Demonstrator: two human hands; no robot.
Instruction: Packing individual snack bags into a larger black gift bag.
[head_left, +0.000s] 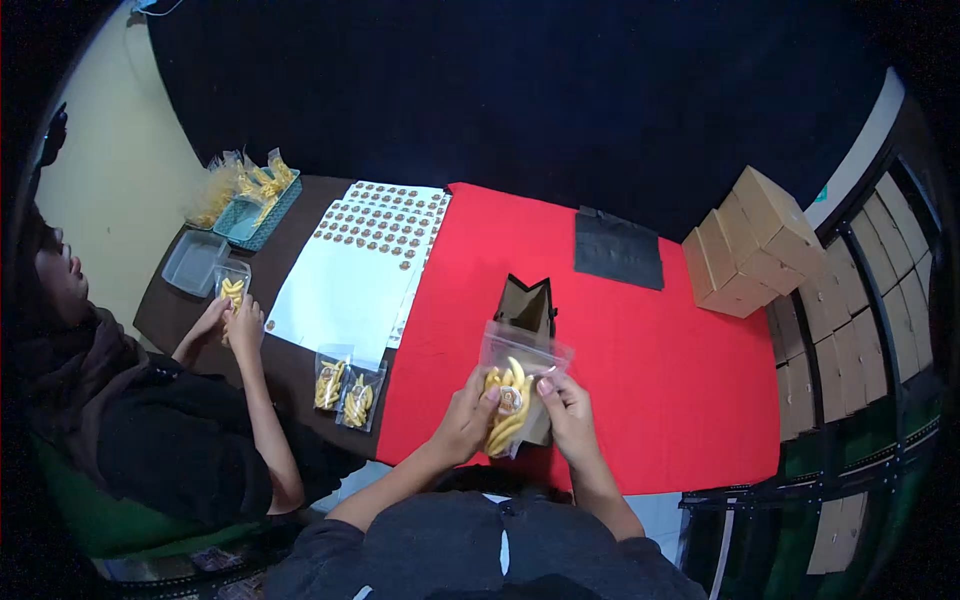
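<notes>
I hold up a clear zip bag [508, 405] of yellow, curved, banana-shaped pieces, with a small round sticker on its front. My left hand [466, 415] pinches its left side. At the upper right edge, the fingers of my right hand [568, 418] are closed on the plastic. Behind it, on the red cloth [650, 380], stands an open brown paper bag [527, 305] with dark edges; its lower part is mostly hidden by the zip bag. Two more filled zip bags, a left one [330, 382] and a right one [358, 402], lie on the dark table to my left.
To my left, a co-worker [170, 420] holds another filled bag [233, 285]. Sticker sheets [330, 280] cover part of the dark table. Beyond are a clear tub [194, 263] and a green basket [268, 215] of bags. A black flat sheet [618, 250] and stacked cartons [755, 245] sit at far right.
</notes>
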